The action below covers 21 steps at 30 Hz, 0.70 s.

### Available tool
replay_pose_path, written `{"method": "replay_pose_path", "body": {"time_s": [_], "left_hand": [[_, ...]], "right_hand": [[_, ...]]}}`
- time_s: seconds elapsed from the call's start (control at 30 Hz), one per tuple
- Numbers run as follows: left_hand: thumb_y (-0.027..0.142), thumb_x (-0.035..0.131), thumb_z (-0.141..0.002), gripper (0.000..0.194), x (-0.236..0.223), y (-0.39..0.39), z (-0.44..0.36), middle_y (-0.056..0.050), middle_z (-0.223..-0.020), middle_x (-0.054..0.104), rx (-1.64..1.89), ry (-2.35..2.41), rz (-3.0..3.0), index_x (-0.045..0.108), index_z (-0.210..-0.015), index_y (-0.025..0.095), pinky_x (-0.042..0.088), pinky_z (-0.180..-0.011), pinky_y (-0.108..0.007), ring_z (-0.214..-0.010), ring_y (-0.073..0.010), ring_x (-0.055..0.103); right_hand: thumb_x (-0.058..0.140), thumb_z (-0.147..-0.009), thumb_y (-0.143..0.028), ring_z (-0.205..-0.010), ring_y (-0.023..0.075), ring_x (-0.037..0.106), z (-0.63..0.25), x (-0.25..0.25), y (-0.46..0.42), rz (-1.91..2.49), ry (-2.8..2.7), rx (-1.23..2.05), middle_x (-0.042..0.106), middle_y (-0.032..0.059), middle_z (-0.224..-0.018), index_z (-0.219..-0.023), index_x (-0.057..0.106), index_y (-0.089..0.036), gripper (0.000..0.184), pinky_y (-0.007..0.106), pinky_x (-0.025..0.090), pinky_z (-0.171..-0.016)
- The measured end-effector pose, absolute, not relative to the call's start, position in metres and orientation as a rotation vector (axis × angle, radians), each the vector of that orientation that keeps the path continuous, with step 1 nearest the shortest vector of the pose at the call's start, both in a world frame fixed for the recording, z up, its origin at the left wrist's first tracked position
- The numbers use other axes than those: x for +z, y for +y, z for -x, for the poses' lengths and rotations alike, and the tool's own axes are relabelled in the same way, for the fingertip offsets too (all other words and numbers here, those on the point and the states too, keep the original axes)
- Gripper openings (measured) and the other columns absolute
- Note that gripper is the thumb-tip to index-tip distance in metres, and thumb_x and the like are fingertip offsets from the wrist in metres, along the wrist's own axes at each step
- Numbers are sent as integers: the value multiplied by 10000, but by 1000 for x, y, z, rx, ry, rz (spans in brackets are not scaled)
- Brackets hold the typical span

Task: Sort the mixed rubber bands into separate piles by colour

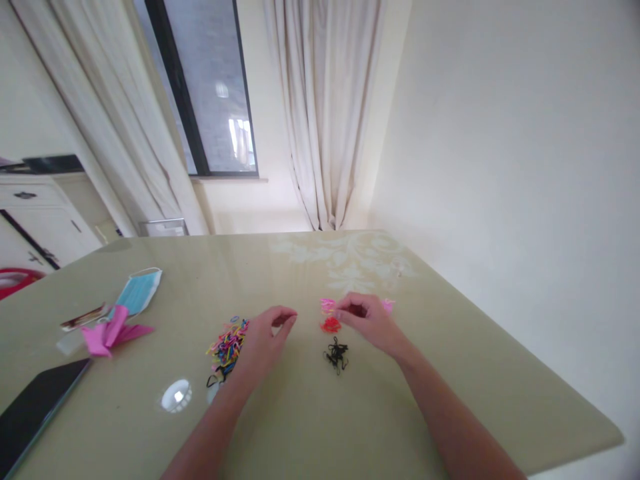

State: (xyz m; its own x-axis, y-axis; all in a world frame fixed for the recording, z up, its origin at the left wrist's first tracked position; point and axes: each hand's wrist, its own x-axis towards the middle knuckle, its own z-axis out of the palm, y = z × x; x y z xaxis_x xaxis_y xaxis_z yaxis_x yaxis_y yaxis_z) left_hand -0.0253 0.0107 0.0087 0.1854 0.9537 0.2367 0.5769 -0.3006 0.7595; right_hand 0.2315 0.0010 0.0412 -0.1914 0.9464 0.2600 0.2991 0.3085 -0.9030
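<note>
A mixed pile of small coloured rubber bands [229, 347] lies on the table, partly hidden behind my left hand [265, 340]. The thumb and forefinger of that hand are closed in a pinch above the table, right of the pile; anything between the tips is too small to make out. My right hand [373, 325] also pinches, its fingertips just over a little heap of red rubber bands [330, 325]. Pink rubber bands [327, 306] lie behind the red ones, with more pink showing past the right hand. Nearer to me is a clump of black rubber bands [337, 355].
Left on the table are a pink folded paper shape [111, 333], a blue face mask [141, 291], a dark phone or tablet [40, 413] and a round shiny white object [177, 396]. A wall [525, 200] runs along the table's right edge; curtains [325, 100] hang behind.
</note>
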Motion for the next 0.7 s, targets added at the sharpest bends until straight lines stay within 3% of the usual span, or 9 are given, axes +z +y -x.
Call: {"method": "replay_pose_path", "body": {"time_s": [0.17, 0.27, 0.53, 0.7], "left_hand": [[308, 581, -952, 257, 3, 19, 51, -122, -1220, 725, 487, 1990, -2240, 752, -1124, 222, 450, -1003, -489, -1179, -348, 614], [296, 563, -966, 232, 1, 21, 55, -101, -1215, 723, 363, 1989, -2239, 759, -1075, 241, 440, -985, -469, -1178, -329, 611], [228, 491, -984, 226, 1, 23, 52, -88, -1120, 741, 370, 1986, -2294, 717, -986, 218, 424, -973, -440, -1120, -301, 635], [272, 455, -998, 223, -7, 29, 53, -83, -985, 762, 636, 1822, -2232, 662, -957, 203, 475, -888, -370, -980, -263, 684]], "right_hand": [[822, -788, -489, -667, 167, 553, -274, 57, 6, 1167, -1373, 839, 684, 17, -717, -802, 776, -207, 286, 299, 423, -617], [852, -754, -477, -676, 168, 558, -290, 61, 7, 1159, -1293, 797, 697, 23, -734, -794, 789, -209, 278, 302, 427, -618], [846, -741, -476, -655, 157, 562, -296, 58, 11, 1156, -1245, 771, 695, 22, -710, -795, 793, -189, 297, 284, 436, -602], [768, -799, -478, -670, 180, 583, -295, 43, 22, 1311, -1370, 683, 711, 33, -730, -818, 794, -181, 299, 291, 437, -608]]}}
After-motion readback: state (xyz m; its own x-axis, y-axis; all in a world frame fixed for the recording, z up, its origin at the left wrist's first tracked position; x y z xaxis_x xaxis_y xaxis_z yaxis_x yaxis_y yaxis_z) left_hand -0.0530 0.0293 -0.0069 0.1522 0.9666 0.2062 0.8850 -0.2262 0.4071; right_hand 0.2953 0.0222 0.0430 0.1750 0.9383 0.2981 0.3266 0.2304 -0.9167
